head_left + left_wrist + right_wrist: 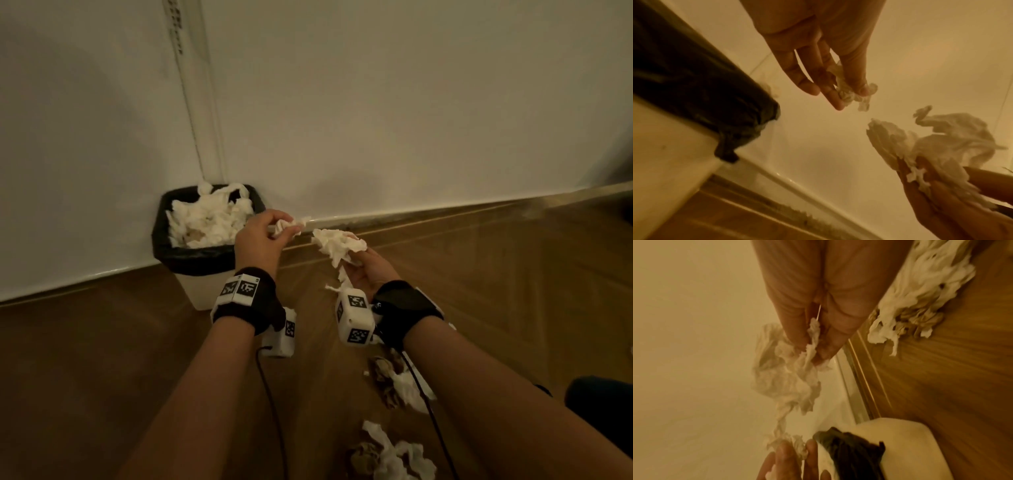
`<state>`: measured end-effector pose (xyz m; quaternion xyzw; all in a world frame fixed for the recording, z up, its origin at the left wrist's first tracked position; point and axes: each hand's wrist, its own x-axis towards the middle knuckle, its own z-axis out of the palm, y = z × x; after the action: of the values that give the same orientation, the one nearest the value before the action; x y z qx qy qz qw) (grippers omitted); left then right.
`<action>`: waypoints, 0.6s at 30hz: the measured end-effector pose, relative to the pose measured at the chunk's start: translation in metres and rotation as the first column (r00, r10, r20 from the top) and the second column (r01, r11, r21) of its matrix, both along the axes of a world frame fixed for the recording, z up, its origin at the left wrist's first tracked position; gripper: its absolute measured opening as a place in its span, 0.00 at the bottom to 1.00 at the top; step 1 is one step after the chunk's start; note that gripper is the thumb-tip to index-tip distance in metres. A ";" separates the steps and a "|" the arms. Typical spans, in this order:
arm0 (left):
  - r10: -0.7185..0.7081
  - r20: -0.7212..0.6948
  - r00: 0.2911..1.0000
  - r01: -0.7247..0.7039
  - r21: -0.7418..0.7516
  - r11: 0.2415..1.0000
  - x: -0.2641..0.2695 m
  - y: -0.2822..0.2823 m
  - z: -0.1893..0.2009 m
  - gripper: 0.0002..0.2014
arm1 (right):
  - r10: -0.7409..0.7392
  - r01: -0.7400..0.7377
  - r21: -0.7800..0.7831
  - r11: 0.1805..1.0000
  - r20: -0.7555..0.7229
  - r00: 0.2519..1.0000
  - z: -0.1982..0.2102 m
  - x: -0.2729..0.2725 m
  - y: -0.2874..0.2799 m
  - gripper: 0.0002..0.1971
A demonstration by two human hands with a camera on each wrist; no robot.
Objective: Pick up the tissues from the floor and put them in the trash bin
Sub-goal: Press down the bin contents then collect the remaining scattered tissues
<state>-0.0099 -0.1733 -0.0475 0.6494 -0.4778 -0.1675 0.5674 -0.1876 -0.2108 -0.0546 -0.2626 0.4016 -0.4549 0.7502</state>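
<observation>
A white trash bin (205, 291) with a black liner (161, 236) stands in the wall corner, heaped with crumpled tissues (209, 222). My left hand (263, 236) hovers just right of the bin's rim and pinches a small crumpled tissue (289, 228) between thumb and fingers (838, 97). My right hand (368, 274) is a little to the right and nearer, gripping a larger white tissue wad (337, 245) that hangs from its fingers (797, 337). More tissues (400, 380) lie on the wooden floor under my right forearm, and another pile (390, 455) sits at the bottom edge.
White walls meet in the corner behind the bin, with a baseboard (411, 216) along the wooden floor (102, 359). Black cables (270, 394) trail from both wrist cameras. A dark object (599, 401) sits at the right edge.
</observation>
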 end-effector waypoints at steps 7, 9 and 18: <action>0.195 0.147 0.970 -0.186 -0.071 0.980 0.058 0.010 0.016 0.05 | 0.106 -0.109 -0.061 0.992 -0.055 0.993 0.024 0.081 -0.016 0.20; 0.236 0.196 0.952 -0.234 -0.031 0.972 0.075 0.011 0.017 0.08 | 0.119 -0.123 -0.066 0.990 -0.067 0.991 0.026 0.103 -0.021 0.20; 0.310 0.267 0.913 -0.373 0.231 0.899 0.116 0.010 -0.005 0.15 | 0.089 -0.268 -0.200 0.943 -0.622 0.778 0.015 0.172 -0.038 0.16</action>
<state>0.1065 -0.1635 -0.0526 0.8109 -0.3883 -0.0558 0.4343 -0.0153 -0.2484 -0.0398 -0.5336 0.5252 -0.3249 0.5778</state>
